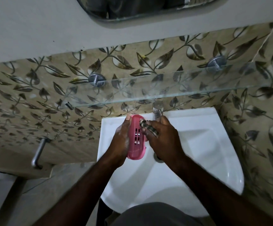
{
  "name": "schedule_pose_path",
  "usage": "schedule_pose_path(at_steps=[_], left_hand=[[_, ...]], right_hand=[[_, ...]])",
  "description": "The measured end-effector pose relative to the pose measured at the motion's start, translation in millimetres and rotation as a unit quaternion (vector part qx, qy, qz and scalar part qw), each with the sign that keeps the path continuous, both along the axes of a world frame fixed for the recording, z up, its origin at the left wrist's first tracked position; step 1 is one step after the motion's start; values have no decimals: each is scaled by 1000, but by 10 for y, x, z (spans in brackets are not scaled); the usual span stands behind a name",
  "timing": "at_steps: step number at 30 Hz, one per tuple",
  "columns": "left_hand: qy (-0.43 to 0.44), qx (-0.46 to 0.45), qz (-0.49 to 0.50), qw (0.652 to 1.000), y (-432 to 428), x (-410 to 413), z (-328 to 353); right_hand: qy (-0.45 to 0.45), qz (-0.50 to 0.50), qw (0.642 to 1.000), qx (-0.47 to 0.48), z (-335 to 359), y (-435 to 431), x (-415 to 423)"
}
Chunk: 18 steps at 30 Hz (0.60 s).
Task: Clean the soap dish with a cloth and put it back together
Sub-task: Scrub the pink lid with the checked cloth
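A pink plastic soap dish (136, 137) with several drain slots in its middle is held on edge over the white sink (197, 144). My left hand (121, 141) grips it from the left, thumb at its far end. My right hand (161, 137) holds a dark patterned cloth (148, 127) against the dish's right side, fingers curled over the cloth. Most of the cloth is hidden under the fingers. A second pink part shows just behind the dish's lower right edge.
A chrome tap (157, 110) stands at the back of the sink, just beyond my right hand. Above it a glass shelf (165, 86) juts from the leaf-patterned tiled wall. A metal bar (38, 152) sticks out at the left. The drain (158, 159) lies below my right wrist.
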<state>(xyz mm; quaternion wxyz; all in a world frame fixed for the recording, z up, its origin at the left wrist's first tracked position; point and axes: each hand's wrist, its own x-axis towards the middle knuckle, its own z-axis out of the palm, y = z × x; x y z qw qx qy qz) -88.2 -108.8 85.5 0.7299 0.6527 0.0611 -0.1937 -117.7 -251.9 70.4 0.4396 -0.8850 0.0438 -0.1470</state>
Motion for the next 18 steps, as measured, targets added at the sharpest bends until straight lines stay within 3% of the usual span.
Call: schedule_pose_path(at_steps=[5, 9, 12, 18], left_hand=[[47, -8, 46, 998, 6, 32, -60], [44, -25, -14, 999, -74, -3, -30], [41, -36, 1, 999, -44, 7, -44], [58, -52, 20, 997, 16, 6, -109]], right_hand=[[47, 48, 998, -4, -36, 28, -110], [13, -6, 999, -37, 151, -82, 107], [6, -20, 997, -70, 219, -24, 75], [84, 62, 988, -112, 113, -44, -140]])
